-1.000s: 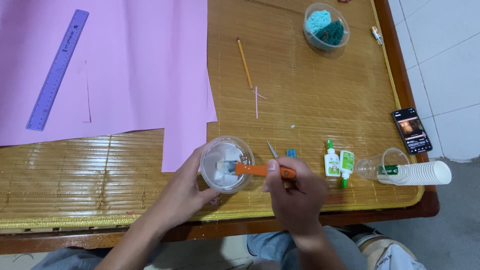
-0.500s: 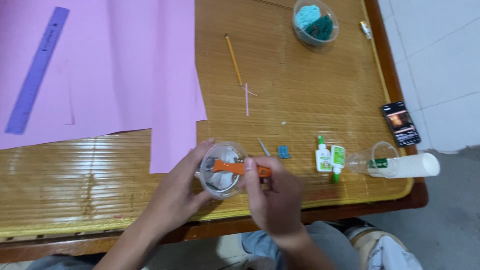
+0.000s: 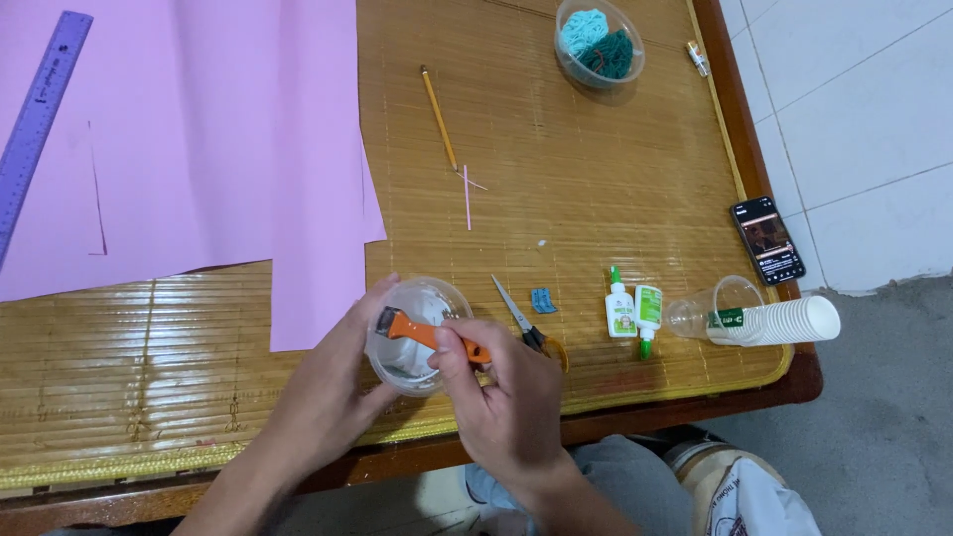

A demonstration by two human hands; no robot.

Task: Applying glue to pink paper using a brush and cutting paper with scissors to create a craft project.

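Surface: bamboo-slat mat (image 3: 596, 199) over a wooden table; white tiled floor at right.
Left hand: left hand (image 3: 333, 382) wraps the near-left wall of a clear plastic cup (image 3: 422, 337), fingers curled around it, cup tipped so its mouth faces the camera.
Right hand: right hand (image 3: 501, 397) pinches the handle of an orange utility knife (image 3: 432, 335); the blade end lies across the cup's mouth.
Cup location: near edge of the table, centre, between both hands.
Technique: judged from the grip, keep the cup braced firmly, keep left fingers clear of the blade, use short controlled strokes.
Adjacent: scissors (image 3: 521, 320) just right of the hands; small blue sharpener (image 3: 542, 300) beyond them.
Right: two glue bottles (image 3: 633, 310), stack of paper cups (image 3: 764, 320) on its side, phone (image 3: 767, 239).
Far: pencil (image 3: 438, 117), bowl of teal yarn (image 3: 599, 42).
Left: pink paper sheet (image 3: 199, 139), purple ruler (image 3: 40, 114).
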